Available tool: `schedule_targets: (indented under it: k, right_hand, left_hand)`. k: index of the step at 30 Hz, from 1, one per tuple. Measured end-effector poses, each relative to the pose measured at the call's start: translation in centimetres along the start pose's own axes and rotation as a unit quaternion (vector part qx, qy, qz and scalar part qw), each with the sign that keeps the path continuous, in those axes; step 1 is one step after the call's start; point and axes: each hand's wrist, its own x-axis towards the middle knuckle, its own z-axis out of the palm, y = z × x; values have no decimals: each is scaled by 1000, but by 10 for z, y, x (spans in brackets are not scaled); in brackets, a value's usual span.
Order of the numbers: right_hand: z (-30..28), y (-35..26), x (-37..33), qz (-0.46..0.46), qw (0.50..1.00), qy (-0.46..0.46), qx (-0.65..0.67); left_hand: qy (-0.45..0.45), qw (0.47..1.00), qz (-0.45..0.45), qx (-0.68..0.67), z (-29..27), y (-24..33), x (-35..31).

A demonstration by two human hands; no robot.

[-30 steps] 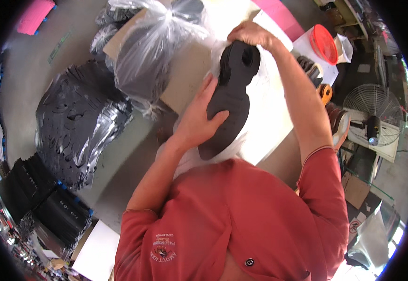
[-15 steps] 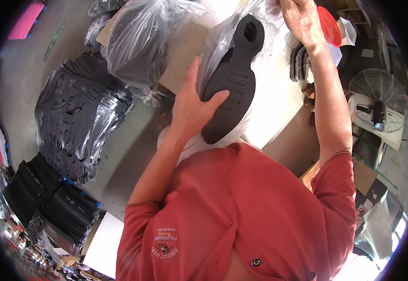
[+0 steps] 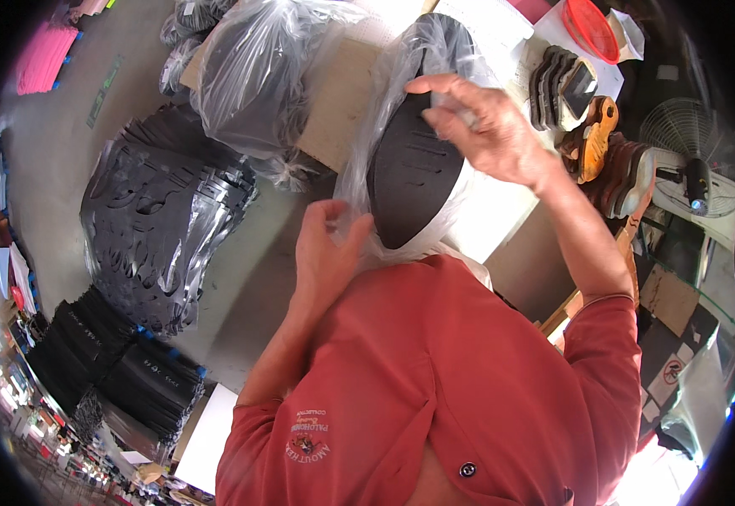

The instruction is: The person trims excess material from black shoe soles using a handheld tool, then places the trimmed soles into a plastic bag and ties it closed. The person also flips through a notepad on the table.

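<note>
One black, matt, sole-shaped flat stack [image 3: 409, 181] lies at about twelve o'clock on the bright white bench [image 3: 490, 207], with crinkled clear plastic film [image 3: 352, 181] along its left side and over its far end. Step looks like wrapping or bagging, partway. Left hand [image 3: 327, 244] is at the stack's seven-to-eight o'clock edge, fingers half curled, thumb apart; can't make out whether it pinches film. Right hand [image 3: 490, 126] is over the stack's three o'clock side, thumb and forefinger parted; whether the other fingers grip film is unclear. Next move probably calls for a sure hold on the film's edge and an even pull, stack kept flat. Hard to read: right fingertips blurred, film rim too see-through to trace, stack's narrow far end veiled, layer count not visible, bench glare washing out detail.
</note>
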Motion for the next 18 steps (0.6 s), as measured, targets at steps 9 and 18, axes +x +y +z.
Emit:
schedule_targets:
  k: [9, 18]
  right_hand:
    - [45, 38, 3, -210, 947, 135, -201]
    - [42, 31, 1, -207, 947, 136, -203]
  left_hand:
    - [-148, 977, -144, -60, -32, 20, -27]
    - [-78, 957, 279, 11, -24, 55, -41]
